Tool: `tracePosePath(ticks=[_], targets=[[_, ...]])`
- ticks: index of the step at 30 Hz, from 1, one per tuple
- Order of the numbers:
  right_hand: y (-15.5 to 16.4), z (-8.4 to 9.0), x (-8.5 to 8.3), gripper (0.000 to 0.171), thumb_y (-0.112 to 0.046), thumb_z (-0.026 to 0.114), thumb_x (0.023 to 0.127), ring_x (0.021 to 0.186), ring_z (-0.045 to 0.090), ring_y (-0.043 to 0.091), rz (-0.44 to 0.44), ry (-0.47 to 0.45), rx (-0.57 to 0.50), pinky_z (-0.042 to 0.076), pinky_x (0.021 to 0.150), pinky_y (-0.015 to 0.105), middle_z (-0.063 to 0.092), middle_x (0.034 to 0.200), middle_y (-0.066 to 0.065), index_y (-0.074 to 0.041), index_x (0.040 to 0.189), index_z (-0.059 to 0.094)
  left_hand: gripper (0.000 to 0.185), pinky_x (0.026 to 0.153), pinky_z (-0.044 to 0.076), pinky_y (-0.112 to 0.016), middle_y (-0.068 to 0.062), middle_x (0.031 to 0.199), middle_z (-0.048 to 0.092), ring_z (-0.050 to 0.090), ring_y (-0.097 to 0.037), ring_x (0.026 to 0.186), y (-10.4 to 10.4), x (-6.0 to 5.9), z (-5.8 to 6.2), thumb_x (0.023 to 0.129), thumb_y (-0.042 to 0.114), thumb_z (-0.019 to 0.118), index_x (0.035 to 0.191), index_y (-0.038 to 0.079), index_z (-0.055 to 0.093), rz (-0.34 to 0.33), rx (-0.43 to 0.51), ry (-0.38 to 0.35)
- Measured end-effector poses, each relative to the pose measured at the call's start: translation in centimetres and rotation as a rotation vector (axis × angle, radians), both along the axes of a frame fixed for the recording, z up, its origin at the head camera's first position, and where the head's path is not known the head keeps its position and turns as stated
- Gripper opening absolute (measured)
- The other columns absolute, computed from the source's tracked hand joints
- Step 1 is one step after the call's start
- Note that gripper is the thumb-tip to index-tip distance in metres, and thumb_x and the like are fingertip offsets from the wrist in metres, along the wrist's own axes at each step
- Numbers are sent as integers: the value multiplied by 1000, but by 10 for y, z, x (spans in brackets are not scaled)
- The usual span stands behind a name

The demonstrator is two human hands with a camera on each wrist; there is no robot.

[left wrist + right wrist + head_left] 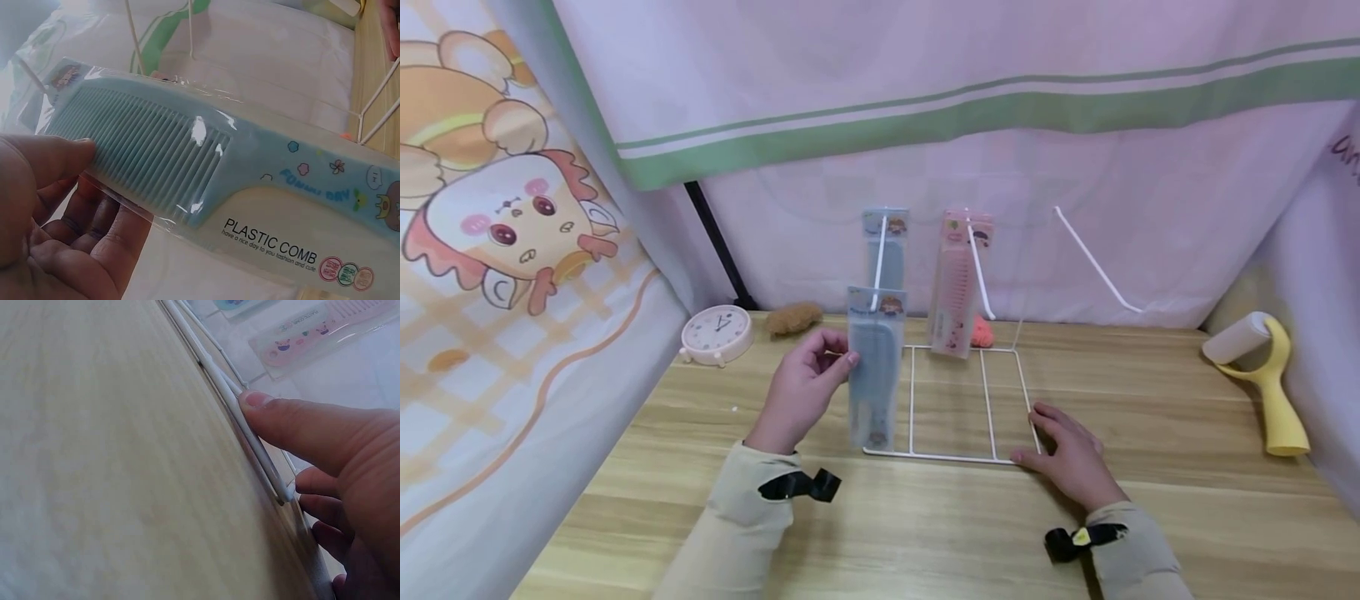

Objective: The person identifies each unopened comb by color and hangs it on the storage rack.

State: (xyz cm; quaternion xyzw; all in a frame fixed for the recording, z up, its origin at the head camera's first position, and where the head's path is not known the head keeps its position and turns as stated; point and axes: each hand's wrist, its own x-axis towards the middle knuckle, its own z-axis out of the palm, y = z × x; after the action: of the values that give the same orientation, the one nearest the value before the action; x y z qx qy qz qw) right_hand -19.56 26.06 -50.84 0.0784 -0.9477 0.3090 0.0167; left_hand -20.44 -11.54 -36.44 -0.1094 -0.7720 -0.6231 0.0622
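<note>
Blue comb (875,367), packaged, centre frame at the rack's (958,400) left hook: we pinch it in our left hand (805,387), right hand (1067,450) flat, steadying the rack. Hanging step; next likely needs hole on hook.

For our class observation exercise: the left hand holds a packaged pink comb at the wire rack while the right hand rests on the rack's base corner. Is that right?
Not quite. The packaged comb in the left hand is blue, as the left wrist view shows; the pink comb hangs on the wire rack. The right hand does rest on the base corner.
</note>
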Motion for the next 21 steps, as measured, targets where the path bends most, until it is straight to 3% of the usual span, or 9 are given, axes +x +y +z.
tracePosePath(ticks=[21], targets=[[-1, 1, 1, 86, -50, 79, 83, 139, 33, 49, 2, 11, -3, 22, 100, 63, 40, 154, 21, 4, 143, 50, 19, 86, 56, -39, -16, 108, 64, 63, -23, 90, 7, -27, -2, 97, 8, 66, 112, -2, 62, 32, 22, 12]])
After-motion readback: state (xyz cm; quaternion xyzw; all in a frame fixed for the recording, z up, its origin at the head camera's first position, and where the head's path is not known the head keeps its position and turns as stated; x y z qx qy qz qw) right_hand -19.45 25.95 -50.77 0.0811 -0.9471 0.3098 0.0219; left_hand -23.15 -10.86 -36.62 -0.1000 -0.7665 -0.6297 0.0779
